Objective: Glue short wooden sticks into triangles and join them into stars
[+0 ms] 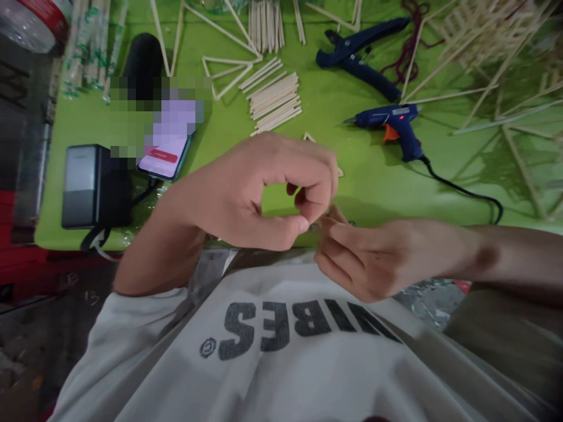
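Observation:
My left hand (264,187) hovers over the front edge of the green table (373,181), thumb and forefinger curled into a pinch. My right hand (378,258) comes in from the right, and its fingertips meet the left hand's pinch. What sits between the fingertips is too small to make out. A small stick triangle (339,172) lies on the table, mostly hidden behind my left hand. A blue hot glue gun (391,123) with a red light lies just beyond the hands.
Cut wooden sticks (275,97) lie in a pile at centre, beside a stick triangle (229,73). Blue cutters (356,55) lie at the back. A large stick frame (505,58) fills the right. A phone (169,146) and a black adapter (85,184) sit left. The gun's cord (461,190) trails right.

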A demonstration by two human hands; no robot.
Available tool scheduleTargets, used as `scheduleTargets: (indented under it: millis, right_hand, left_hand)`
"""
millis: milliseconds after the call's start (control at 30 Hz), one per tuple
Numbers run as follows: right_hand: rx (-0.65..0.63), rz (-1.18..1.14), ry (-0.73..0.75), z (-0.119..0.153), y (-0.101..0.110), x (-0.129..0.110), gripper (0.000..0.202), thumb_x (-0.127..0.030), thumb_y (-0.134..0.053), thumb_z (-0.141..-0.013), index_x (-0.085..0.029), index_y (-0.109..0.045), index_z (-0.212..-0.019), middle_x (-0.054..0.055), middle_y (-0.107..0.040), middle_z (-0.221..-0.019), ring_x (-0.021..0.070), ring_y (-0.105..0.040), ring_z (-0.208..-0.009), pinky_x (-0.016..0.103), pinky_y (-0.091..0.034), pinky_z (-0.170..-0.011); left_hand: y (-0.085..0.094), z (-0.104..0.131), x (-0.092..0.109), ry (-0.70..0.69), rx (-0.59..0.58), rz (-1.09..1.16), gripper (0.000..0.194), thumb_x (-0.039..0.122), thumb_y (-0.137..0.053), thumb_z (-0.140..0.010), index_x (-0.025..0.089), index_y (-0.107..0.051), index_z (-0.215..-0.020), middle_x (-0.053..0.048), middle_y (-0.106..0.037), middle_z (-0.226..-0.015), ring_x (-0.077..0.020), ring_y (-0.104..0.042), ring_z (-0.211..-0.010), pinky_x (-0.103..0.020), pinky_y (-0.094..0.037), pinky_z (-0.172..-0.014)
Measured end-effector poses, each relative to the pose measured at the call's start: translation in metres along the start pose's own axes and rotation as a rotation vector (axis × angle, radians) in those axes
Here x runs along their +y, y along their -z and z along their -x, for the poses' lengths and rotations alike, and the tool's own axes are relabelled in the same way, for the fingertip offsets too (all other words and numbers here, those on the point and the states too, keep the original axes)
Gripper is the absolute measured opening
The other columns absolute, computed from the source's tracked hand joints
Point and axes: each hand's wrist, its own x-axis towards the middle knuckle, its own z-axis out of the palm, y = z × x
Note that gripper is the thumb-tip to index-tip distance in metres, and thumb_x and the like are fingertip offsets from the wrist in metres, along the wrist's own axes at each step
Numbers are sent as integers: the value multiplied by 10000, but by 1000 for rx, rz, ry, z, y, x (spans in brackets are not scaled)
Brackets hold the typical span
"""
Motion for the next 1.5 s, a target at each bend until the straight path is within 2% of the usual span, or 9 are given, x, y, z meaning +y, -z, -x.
scheduleTargets:
  millis: [67,267,433,567,733,933,1100,1300,1500]
  right_hand:
    - [18,6,12,1,0,1,308,-141,-661,-1173,-211,-788,-901,-6,-858,-827,149,-795,-773,316,-623,-1115]
    - [107,-44,25,4,-4,1,280,-248,-746,-1182,-245,-818,-912,-29,-866,-831,155,-799,-820,322,-590,-1237]
    - [150,-46,16,4,-9,-1,278,-334,-773,-1176,-301,-836,-907,-76,-870,-837,168,-797,-852,329,-570,-1302]
    - [154,-50,4,3,-11,-1,232,-293,-791,-1151,-280,-837,-924,-67,-860,-831,160,-793,-862,318,-560,-1324]
    - [170,-52,1,1,-13,1,222,-271,-777,-1148,-271,-829,-932,-60,-845,-819,158,-791,-855,324,-580,-1292]
    - [221,-23,18,-2,-23,2,195,-181,-795,-1110,-267,-813,-936,-80,-830,-807,140,-770,-842,294,-586,-1263]
    - [211,-57,23,-1,-29,1,167,-145,-800,-1104,-247,-822,-973,-74,-787,-777,138,-757,-855,272,-548,-1306]
    - [197,-45,2,2,-36,-2,220,-146,-762,-1165,-246,-795,-973,-71,-812,-841,133,-736,-832,297,-613,-1152]
    - [147,-53,-3,2,-39,-2,249,-138,-757,-1173,-240,-742,-947,-57,-790,-836,131,-696,-783,277,-628,-1034]
  left_hand:
    - [1,-3,-2,-9,-14,17,196,356,-835,-1010,265,-783,-844,-81,-783,-934,-191,-695,-812,-385,-650,-829]
    - [0,-7,-5,-104,-25,41,74,234,-868,-994,299,-900,-980,-75,-886,-1073,-170,-769,-796,-342,-680,-822]
    - [1,-7,-7,-48,-62,99,52,285,-946,-980,325,-920,-960,-70,-903,-1020,-205,-821,-805,-338,-728,-813]
    - [3,-7,-4,-96,-89,154,76,208,-891,-1016,280,-914,-1012,-68,-926,-1000,-177,-837,-824,-302,-742,-854]
    - [3,-7,0,76,-113,153,59,245,-918,-968,299,-915,-943,-74,-912,-957,-207,-839,-852,-310,-748,-788]
    - [2,-7,0,-30,-70,154,180,120,-898,-904,297,-892,-940,-37,-930,-963,-198,-869,-836,-297,-749,-765]
    - [2,-8,1,-41,-65,112,186,126,-898,-895,307,-878,-934,-21,-936,-958,-196,-866,-823,-317,-760,-819]
    - [-4,-5,0,-35,30,-12,187,106,-843,-882,290,-875,-890,-24,-936,-960,-176,-840,-782,-298,-725,-816]
    - [-6,-4,-1,10,9,-172,152,130,-786,-902,276,-809,-868,-19,-912,-976,-183,-799,-823,-294,-647,-866]
